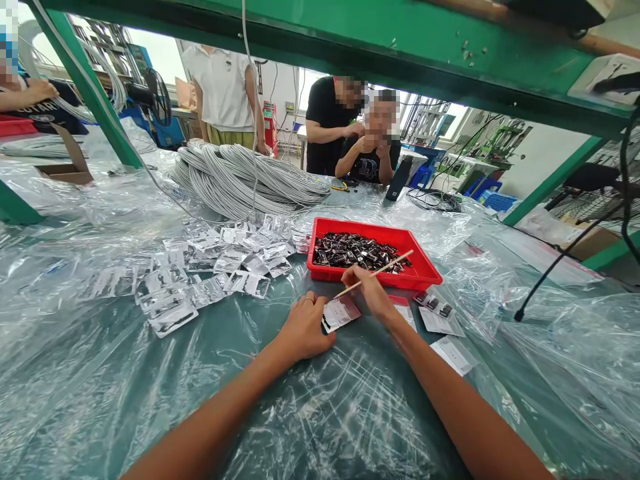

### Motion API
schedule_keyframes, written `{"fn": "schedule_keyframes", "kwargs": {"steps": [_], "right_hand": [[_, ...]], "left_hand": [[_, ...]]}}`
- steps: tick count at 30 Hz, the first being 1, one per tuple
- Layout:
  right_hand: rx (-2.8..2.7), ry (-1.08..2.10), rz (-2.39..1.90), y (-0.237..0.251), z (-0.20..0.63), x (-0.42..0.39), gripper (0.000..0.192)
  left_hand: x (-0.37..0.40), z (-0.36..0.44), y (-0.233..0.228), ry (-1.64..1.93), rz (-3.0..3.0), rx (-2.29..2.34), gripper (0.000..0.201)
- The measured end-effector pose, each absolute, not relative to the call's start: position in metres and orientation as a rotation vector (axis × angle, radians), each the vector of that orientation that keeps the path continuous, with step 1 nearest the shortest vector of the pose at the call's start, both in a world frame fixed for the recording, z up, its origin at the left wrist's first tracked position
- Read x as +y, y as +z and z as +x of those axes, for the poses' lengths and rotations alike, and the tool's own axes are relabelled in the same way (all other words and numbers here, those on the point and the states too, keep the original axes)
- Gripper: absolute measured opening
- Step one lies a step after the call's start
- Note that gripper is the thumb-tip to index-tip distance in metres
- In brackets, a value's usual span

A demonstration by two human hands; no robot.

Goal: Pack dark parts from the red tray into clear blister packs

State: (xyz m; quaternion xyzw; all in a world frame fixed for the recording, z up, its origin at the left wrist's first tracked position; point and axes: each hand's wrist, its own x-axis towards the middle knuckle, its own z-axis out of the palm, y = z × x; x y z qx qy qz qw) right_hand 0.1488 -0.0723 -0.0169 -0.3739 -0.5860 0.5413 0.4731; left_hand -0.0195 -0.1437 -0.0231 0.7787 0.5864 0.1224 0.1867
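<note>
The packet (345, 312) lies on the surface (240, 327) before a red tray (330, 273), other sachets (173, 300) leftward; the left hand's (304, 328) half-curled fingers hold its edge, the right hand (367, 288), angled inward, pinches a stick (400, 259).

The desk (250, 320) is being overhung by a green metal beam (320, 33). The far side is being occupied by coiled grey cable (245, 177) and looped black cable (435, 199). Behind, a white-shirted person (223, 87) is being partly hidden by the beam.

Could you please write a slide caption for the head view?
Right hand holding a thin stick, left hand at a small packet, near a red tray of dark parts.
</note>
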Motion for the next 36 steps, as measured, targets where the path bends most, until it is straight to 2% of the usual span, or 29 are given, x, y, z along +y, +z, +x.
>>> {"fn": "schedule_keyframes", "kwargs": {"steps": [5,9,19,22,28,32,36], "right_hand": [[-1.536,1.113,-1.030,-0.034,0.140,-0.079,0.058],[-1.601,0.935,-1.086,-0.042,0.130,-0.084,0.057],[-1.912,0.691,-0.964,-0.039,0.123,-0.081,0.053],[-1.908,0.744,-0.998,-0.039,0.127,-0.086,0.057],[-1.838,1.042,-1.004,-0.043,0.135,-0.097,0.067],[-1.532,1.137,-1.038,-0.040,0.134,-0.095,0.062],[-1.600,1.059,-1.046,-0.043,0.131,-0.094,0.057]], "left_hand": [[-0.144,-0.015,-0.027,0.399,2.183,1.699,0.052],[-0.141,-0.013,-0.031,0.437,2.202,1.699,0.041],[-0.140,-0.014,-0.036,0.490,2.241,1.662,0.040],[-0.137,-0.019,-0.033,0.441,2.277,1.670,0.039],[-0.127,-0.041,-0.023,0.334,2.243,1.877,0.036],[-0.136,-0.033,-0.019,0.293,2.292,1.715,0.040],[-0.143,-0.024,-0.017,0.282,2.271,1.711,0.041]]}}
